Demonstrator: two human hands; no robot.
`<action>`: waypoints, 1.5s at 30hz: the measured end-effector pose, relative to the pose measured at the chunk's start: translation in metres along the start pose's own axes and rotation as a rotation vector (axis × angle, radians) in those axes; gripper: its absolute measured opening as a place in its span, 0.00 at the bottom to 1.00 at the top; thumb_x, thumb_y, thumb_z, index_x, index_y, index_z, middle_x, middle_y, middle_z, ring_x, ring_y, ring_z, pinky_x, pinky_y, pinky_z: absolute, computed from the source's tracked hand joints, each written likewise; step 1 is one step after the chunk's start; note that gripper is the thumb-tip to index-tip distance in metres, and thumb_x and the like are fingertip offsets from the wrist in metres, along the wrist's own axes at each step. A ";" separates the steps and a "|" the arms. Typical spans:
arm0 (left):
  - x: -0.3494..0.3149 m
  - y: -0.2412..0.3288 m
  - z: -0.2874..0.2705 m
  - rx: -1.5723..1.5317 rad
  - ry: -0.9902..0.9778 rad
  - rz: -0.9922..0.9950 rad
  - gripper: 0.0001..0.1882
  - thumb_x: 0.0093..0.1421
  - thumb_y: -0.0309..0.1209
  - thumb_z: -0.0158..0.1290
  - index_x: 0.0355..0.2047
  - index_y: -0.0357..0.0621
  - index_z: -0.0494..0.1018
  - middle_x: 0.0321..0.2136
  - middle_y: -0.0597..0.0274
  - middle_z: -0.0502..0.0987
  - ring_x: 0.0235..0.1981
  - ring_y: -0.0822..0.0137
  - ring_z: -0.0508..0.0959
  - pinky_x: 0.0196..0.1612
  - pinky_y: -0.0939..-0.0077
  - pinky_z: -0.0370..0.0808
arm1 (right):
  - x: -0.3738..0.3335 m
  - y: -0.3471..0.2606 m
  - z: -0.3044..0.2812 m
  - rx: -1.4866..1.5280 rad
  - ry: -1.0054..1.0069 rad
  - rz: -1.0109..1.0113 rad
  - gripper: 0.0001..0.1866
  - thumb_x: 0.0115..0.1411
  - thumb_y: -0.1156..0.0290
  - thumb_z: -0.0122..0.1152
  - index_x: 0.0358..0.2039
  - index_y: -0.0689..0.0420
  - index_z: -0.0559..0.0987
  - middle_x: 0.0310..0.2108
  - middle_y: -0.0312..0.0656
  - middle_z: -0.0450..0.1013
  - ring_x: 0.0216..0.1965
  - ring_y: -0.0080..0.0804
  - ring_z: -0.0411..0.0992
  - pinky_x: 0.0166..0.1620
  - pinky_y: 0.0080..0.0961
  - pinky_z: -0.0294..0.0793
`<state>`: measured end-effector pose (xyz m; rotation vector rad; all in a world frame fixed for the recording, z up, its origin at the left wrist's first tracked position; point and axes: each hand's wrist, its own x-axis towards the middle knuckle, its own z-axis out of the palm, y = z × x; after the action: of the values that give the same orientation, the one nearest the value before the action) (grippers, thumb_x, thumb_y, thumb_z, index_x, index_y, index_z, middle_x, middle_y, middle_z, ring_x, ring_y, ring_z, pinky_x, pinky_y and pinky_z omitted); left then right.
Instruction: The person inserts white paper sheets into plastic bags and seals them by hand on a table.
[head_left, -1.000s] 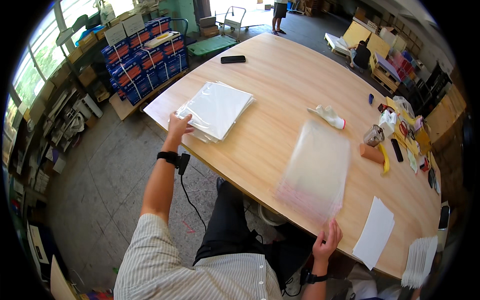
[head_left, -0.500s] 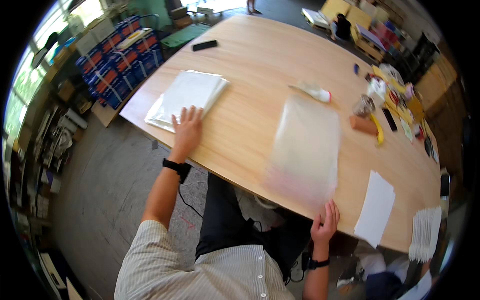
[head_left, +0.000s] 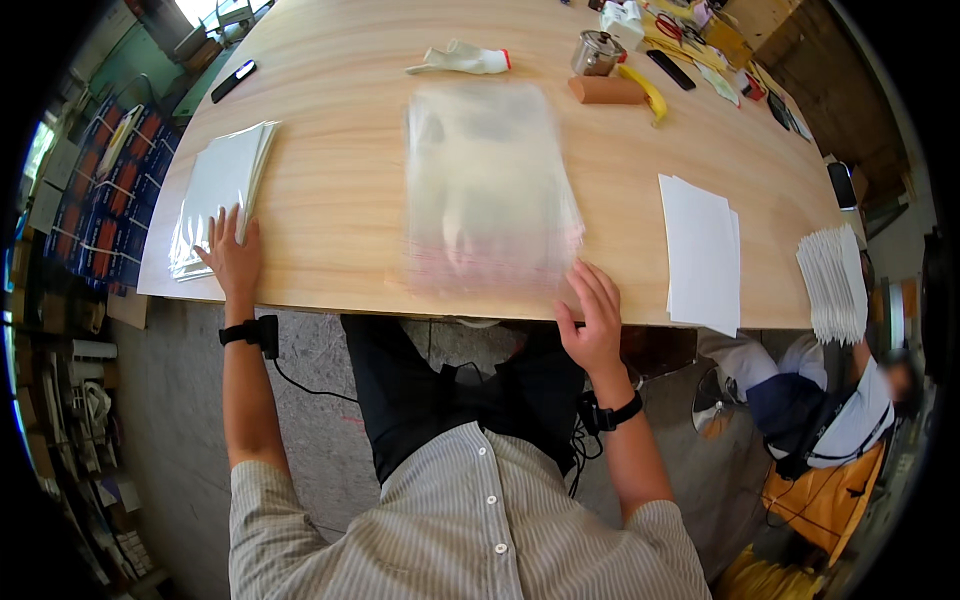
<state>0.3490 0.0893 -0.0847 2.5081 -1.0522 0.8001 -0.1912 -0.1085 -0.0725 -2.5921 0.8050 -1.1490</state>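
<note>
On the left, my left hand (head_left: 232,258) rests with fingers spread on the near part of a stack of white sheets in clear plastic sleeves (head_left: 222,172). A pile of clear plastic bags (head_left: 490,175) lies flat in front of me, with pinkish bands along its near end. My right hand (head_left: 594,318) is at the near right corner of that pile, by the table edge. Its fingers are stretched out and the thumb stands apart, with nothing seen in the hand. Whether the fingertips touch the bags I cannot tell.
White paper sheets (head_left: 702,255) lie right of the bags, slightly over the table edge. Farther right is a fanned white stack (head_left: 832,285), near a seated person (head_left: 840,410). Beyond the bags are white gloves (head_left: 462,58), a brown roll (head_left: 608,91), a banana (head_left: 643,92) and a lidded jar (head_left: 597,52).
The whole view has turned and shifted, so the table now lies straighter before me. Both hands stay by the same piles. The seated person shows more fully.
</note>
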 end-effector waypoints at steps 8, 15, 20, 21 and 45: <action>-0.054 0.187 -0.091 -0.699 -0.532 0.745 0.37 0.54 0.39 0.69 0.64 0.48 0.72 0.67 0.55 0.70 0.71 0.52 0.64 0.75 0.51 0.55 | 0.030 -0.021 0.007 -0.051 -0.215 -0.107 0.25 0.57 0.62 0.73 0.54 0.60 0.80 0.60 0.44 0.75 0.63 0.43 0.70 0.66 0.49 0.63; -0.065 0.184 -0.104 -0.892 -0.683 0.574 0.37 0.52 0.35 0.71 0.63 0.53 0.74 0.68 0.56 0.69 0.70 0.47 0.65 0.70 0.54 0.66 | 0.027 -0.007 0.017 0.007 -0.245 -0.023 0.26 0.56 0.56 0.75 0.50 0.59 0.81 0.57 0.41 0.78 0.62 0.38 0.72 0.66 0.47 0.62; -0.065 0.184 -0.104 -0.758 -0.595 0.659 0.30 0.56 0.28 0.66 0.61 0.53 0.76 0.66 0.57 0.71 0.66 0.50 0.70 0.66 0.56 0.70 | 0.024 -0.006 0.016 0.006 -0.216 -0.018 0.25 0.55 0.57 0.75 0.49 0.58 0.82 0.55 0.40 0.79 0.62 0.37 0.72 0.67 0.46 0.60; -0.063 0.184 -0.105 -0.721 -0.576 0.675 0.28 0.57 0.27 0.64 0.59 0.53 0.77 0.65 0.57 0.72 0.65 0.50 0.71 0.65 0.56 0.71 | 0.024 -0.006 0.016 0.003 -0.211 -0.015 0.25 0.56 0.57 0.75 0.49 0.57 0.82 0.55 0.40 0.79 0.61 0.37 0.72 0.67 0.46 0.60; -0.024 0.210 -0.118 -0.858 -0.412 0.610 0.02 0.58 0.21 0.63 0.32 0.39 0.82 0.34 0.58 0.84 0.36 0.58 0.83 0.38 0.66 0.80 | 0.021 -0.004 0.018 0.045 -0.161 -0.012 0.22 0.58 0.59 0.73 0.48 0.57 0.81 0.54 0.40 0.77 0.60 0.37 0.72 0.68 0.49 0.58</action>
<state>0.1385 0.0142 0.0082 1.6324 -1.8436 -0.1044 -0.1650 -0.1169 -0.0701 -2.6143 0.7216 -0.9357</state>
